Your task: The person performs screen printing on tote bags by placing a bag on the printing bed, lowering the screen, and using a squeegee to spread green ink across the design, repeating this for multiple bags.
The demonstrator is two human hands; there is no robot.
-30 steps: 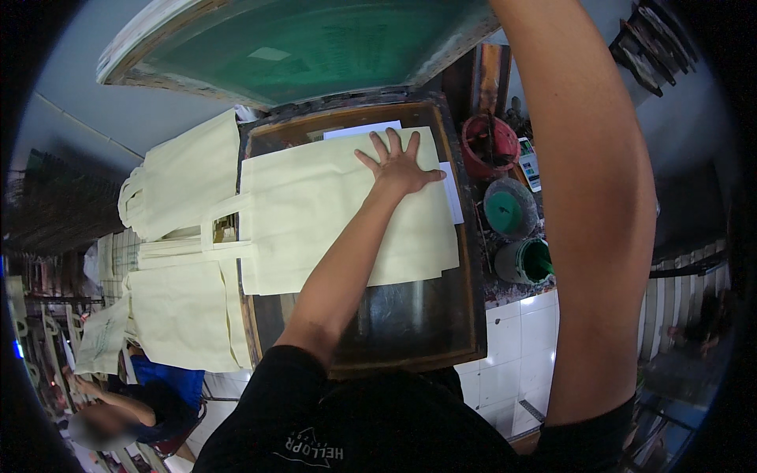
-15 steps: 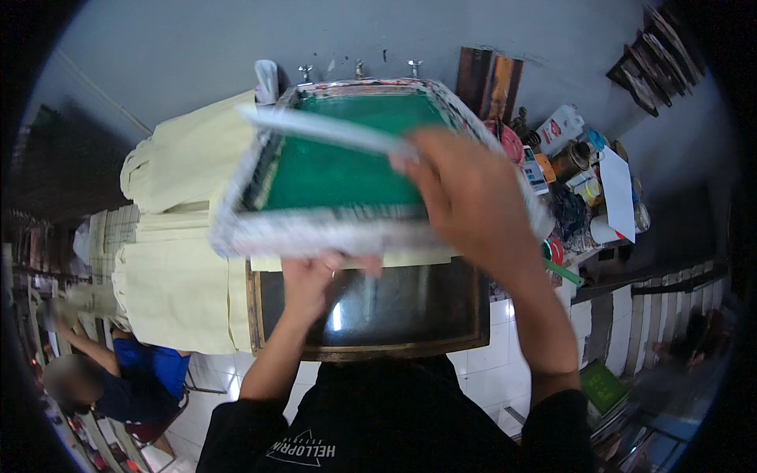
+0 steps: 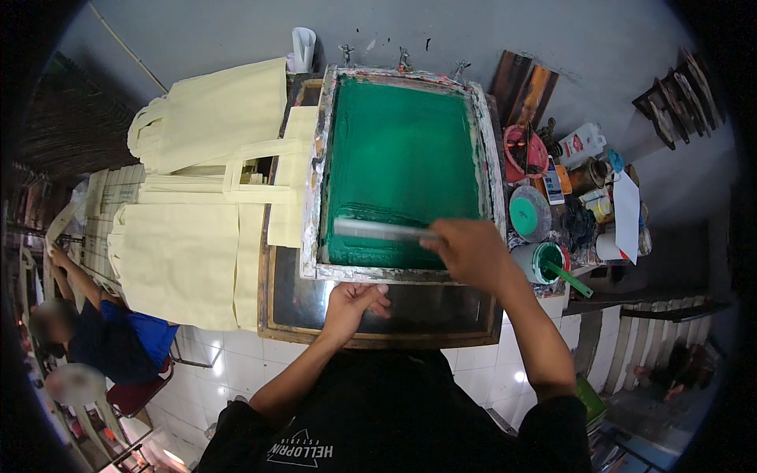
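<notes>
My right hand [image 3: 473, 251] is closed around the end of a pale, flat squeegee [image 3: 378, 229], which lies across the near part of the green-inked mesh [image 3: 402, 150]. That mesh is held in a white, ink-stained screen printing frame [image 3: 314, 197], resting flat over a cream tote bag [image 3: 285, 225] whose handle sticks out to the left. Just below the frame's near edge is my left hand [image 3: 355, 309], fingers loosely bent and thumb apart, gripping nothing visible. Beneath it lies a dark glossy board [image 3: 418, 315] with a wooden border.
Stacked cream bags [image 3: 185, 252] lie on the left. Metal clamps [image 3: 404, 59] stand behind the screen. At right are a green ink tub [image 3: 544, 264], a bowl of green ink [image 3: 530, 214], a pink basin [image 3: 524, 150] and a phone [image 3: 553, 185]. A person [image 3: 102, 327] sits at left.
The screen frame has come down flat over the bag, and my left hand has left its near rim. My right hand has brought the squeegee down and nearer, onto the mesh.
</notes>
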